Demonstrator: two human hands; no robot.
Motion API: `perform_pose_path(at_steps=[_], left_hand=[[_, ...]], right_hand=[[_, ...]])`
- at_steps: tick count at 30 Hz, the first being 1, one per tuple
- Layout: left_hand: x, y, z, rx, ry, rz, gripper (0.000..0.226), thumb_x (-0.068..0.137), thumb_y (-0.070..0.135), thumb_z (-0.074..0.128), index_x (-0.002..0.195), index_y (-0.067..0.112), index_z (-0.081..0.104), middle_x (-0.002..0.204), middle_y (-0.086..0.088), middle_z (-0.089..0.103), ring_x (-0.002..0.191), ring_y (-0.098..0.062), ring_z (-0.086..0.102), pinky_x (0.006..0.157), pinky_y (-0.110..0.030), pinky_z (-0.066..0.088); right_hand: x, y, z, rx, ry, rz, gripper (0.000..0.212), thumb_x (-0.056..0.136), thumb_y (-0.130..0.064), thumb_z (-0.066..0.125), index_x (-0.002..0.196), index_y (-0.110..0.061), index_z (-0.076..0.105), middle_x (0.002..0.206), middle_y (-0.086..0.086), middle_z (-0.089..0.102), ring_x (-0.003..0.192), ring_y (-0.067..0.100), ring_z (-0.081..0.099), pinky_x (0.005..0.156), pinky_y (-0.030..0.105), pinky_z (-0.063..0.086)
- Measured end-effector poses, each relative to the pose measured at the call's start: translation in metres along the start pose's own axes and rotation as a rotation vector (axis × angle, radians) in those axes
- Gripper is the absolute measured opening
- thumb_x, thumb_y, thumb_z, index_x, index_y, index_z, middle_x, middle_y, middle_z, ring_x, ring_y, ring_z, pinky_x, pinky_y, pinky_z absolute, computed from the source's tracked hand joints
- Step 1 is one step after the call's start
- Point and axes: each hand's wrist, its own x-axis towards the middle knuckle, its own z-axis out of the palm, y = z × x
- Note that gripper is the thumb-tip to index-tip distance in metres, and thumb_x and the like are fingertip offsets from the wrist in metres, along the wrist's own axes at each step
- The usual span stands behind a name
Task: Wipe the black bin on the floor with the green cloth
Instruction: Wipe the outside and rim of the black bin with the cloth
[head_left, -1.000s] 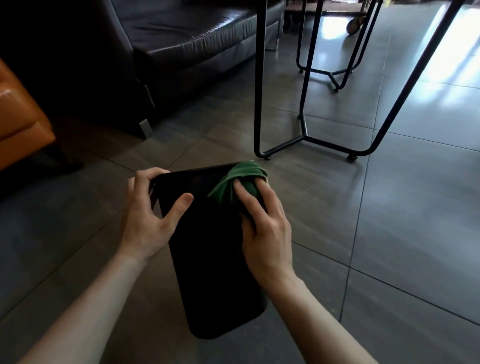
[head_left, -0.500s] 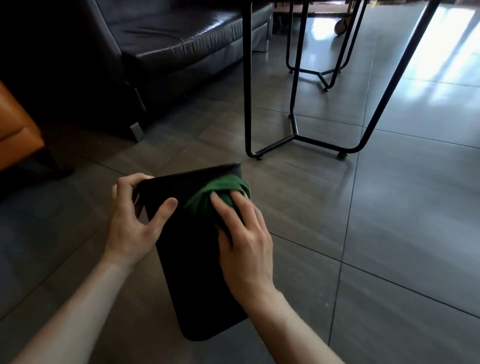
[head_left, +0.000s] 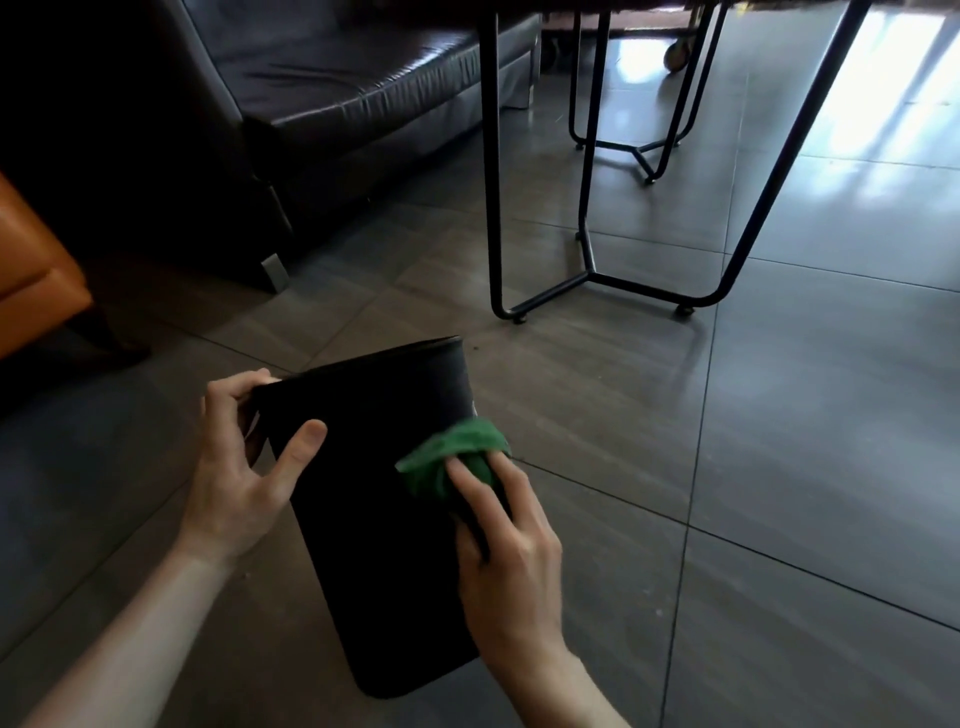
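Head view: black bin (head_left: 374, 519) on tiled floor (head_left: 779, 519), tilted toward the person. Left hand (head_left: 244, 467) closed on bin rim, thumb flat on near wall. Right hand (head_left: 511, 561) fingers curled, pressing bunched green cloth (head_left: 452, 457) against bin's right upper wall. Black metal frame (head_left: 587, 249) beyond.

The left hand (head_left: 236, 483) held the top edge of the black bin (head_left: 384, 519) on the floor (head_left: 779, 467). The right hand (head_left: 511, 566) pressed the green cloth (head_left: 452, 457) on the bin's side, near a dark sofa (head_left: 337, 104).
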Motion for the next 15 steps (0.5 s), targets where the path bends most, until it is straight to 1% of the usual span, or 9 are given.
perform_pose_path(at_steps=[1,4,6,7,9,11,13,14,15], left_hand=[[-0.001,0.000,0.000,0.002,-0.007,0.002,0.050,0.078,0.061,0.070,0.118,0.049,0.042,0.139,-0.018,0.044,0.124,-0.026,0.057,0.107,-0.049,0.047],[-0.002,0.000,0.001,0.003,-0.015,0.007,0.051,0.078,0.062,0.070,0.119,0.049,0.041,0.142,-0.018,0.043,0.126,-0.027,0.055,0.107,-0.053,0.046],[-0.003,-0.001,0.000,0.009,-0.022,0.002,0.053,0.078,0.066,0.070,0.119,0.049,0.041,0.142,-0.017,0.043,0.128,-0.029,0.055,0.107,-0.056,0.046],[-0.004,-0.001,-0.001,0.003,-0.024,-0.005,0.055,0.077,0.070,0.069,0.119,0.049,0.041,0.143,-0.017,0.043,0.130,-0.029,0.054,0.108,-0.057,0.045],[-0.005,-0.003,-0.004,-0.012,-0.025,-0.019,0.056,0.076,0.073,0.069,0.119,0.048,0.041,0.145,-0.016,0.042,0.133,-0.032,0.051,0.109,-0.060,0.042],[-0.007,-0.004,-0.007,-0.023,-0.033,-0.031,0.056,0.076,0.072,0.068,0.119,0.047,0.041,0.146,-0.015,0.041,0.135,-0.032,0.049,0.111,-0.061,0.041],[-0.008,-0.003,-0.007,-0.021,-0.056,-0.022,0.053,0.079,0.065,0.069,0.119,0.045,0.040,0.148,-0.014,0.040,0.137,-0.033,0.047,0.111,-0.062,0.040],[-0.008,-0.002,-0.007,-0.015,-0.067,-0.020,0.051,0.080,0.060,0.068,0.119,0.044,0.040,0.148,-0.013,0.040,0.137,-0.034,0.047,0.111,-0.062,0.039],[-0.009,-0.001,-0.006,-0.009,-0.070,-0.019,0.050,0.081,0.058,0.068,0.120,0.044,0.039,0.148,-0.013,0.040,0.137,-0.035,0.046,0.111,-0.062,0.039]], right_hand=[[0.018,-0.014,0.002,-0.008,0.010,-0.042,0.050,0.086,-0.006,0.076,0.130,-0.029,0.069,0.138,0.007,0.062,0.121,0.027,0.064,0.088,0.039,0.059],[0.048,-0.038,0.010,-0.080,0.019,-0.144,0.046,0.093,-0.013,0.068,0.133,-0.034,0.065,0.141,0.002,0.060,0.133,0.028,0.054,0.095,0.042,0.056],[0.035,-0.033,0.011,-0.104,0.034,-0.191,0.046,0.093,-0.011,0.068,0.132,-0.035,0.066,0.141,0.002,0.060,0.138,0.029,0.050,0.099,0.040,0.055],[0.019,-0.024,0.011,-0.106,0.029,-0.191,0.048,0.091,-0.009,0.070,0.131,-0.035,0.067,0.140,0.003,0.060,0.138,0.028,0.051,0.099,0.038,0.056],[-0.023,0.002,0.006,-0.078,-0.001,-0.097,0.057,0.082,-0.002,0.080,0.127,-0.035,0.068,0.137,0.002,0.060,0.129,0.027,0.059,0.091,0.033,0.059],[-0.058,0.024,-0.002,0.004,-0.035,0.067,0.065,0.076,-0.001,0.086,0.125,-0.039,0.066,0.135,-0.002,0.061,0.116,0.023,0.068,0.084,0.024,0.058],[-0.070,0.034,-0.008,0.059,-0.050,0.160,0.068,0.077,-0.003,0.087,0.126,-0.043,0.061,0.132,-0.008,0.062,0.109,0.015,0.070,0.085,0.011,0.051],[-0.069,0.033,-0.009,0.066,-0.047,0.171,0.066,0.077,-0.003,0.086,0.125,-0.042,0.061,0.132,-0.011,0.061,0.110,0.012,0.069,0.088,0.009,0.049],[-0.062,0.030,-0.009,0.075,-0.031,0.168,0.063,0.079,-0.003,0.084,0.126,-0.040,0.064,0.134,-0.012,0.059,0.113,0.010,0.067,0.091,0.012,0.051]])
